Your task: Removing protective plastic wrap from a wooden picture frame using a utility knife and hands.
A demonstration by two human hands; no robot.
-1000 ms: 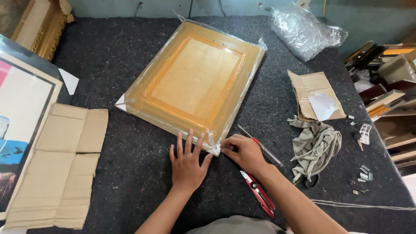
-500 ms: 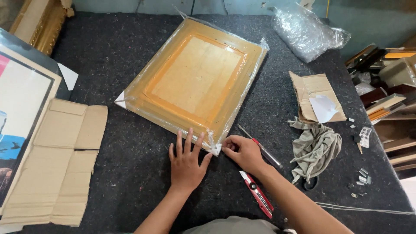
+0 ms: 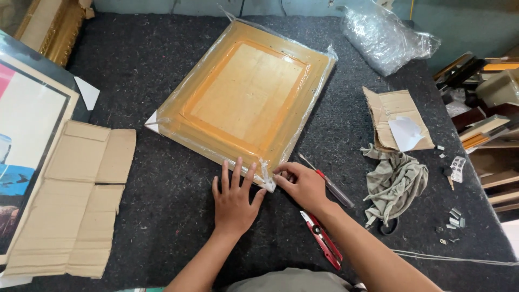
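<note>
At the near corner of the plastic-wrapped orange wooden picture frame (image 3: 246, 103), left hand (image 3: 235, 197) lay flat, fingers spread; right hand (image 3: 303, 186) pinched the film fold. Frame judged stiff, wrap slippery; best held by edges. Red utility knife (image 3: 321, 239) lay below right wrist.

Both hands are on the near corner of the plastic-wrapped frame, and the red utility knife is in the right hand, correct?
Not quite. Head view: the red utility knife lies on the table beside the right forearm, held by nobody. Both the left hand and right hand are at the near corner of the plastic-wrapped frame.
</note>
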